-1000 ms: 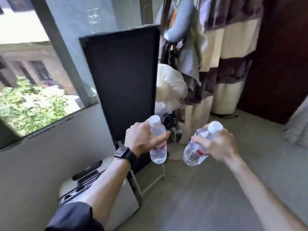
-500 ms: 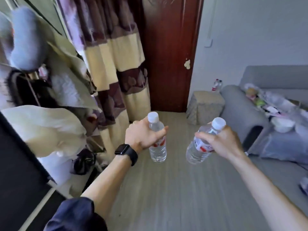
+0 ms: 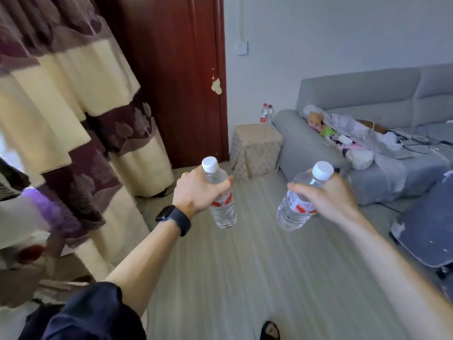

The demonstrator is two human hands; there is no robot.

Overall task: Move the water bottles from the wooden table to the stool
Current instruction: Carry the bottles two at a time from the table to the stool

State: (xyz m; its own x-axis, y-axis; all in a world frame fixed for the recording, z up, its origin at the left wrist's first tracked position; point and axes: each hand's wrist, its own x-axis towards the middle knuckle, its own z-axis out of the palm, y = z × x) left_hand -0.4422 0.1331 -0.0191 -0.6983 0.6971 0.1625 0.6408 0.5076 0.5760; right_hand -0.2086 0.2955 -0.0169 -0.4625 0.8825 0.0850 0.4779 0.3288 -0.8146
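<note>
My left hand (image 3: 196,192) grips a clear water bottle (image 3: 224,212) with a white cap and a red label, held upright in the air. In my right hand (image 3: 331,195) is a second such bottle (image 3: 291,212), tilted with its cap up and to the right. Both hang above the floor at mid frame. The stool (image 3: 256,148), a square one covered in beige patterned cloth, stands ahead beside the sofa arm. Two more bottles (image 3: 266,113) stand at its far edge. The wooden table is out of view.
A grey sofa (image 3: 367,99) strewn with bags and clutter fills the right. A dark red door (image 3: 176,69) is behind the stool. Patterned curtains (image 3: 73,106) hang at left. A dark padded object (image 3: 426,229) stands at the right edge. Open wooden floor (image 3: 245,266) lies between me and the stool.
The view has swung right, from the window and black panel to the door, stool and sofa. The stool now looks nearer. Both hands keep their bottles in the same grip.
</note>
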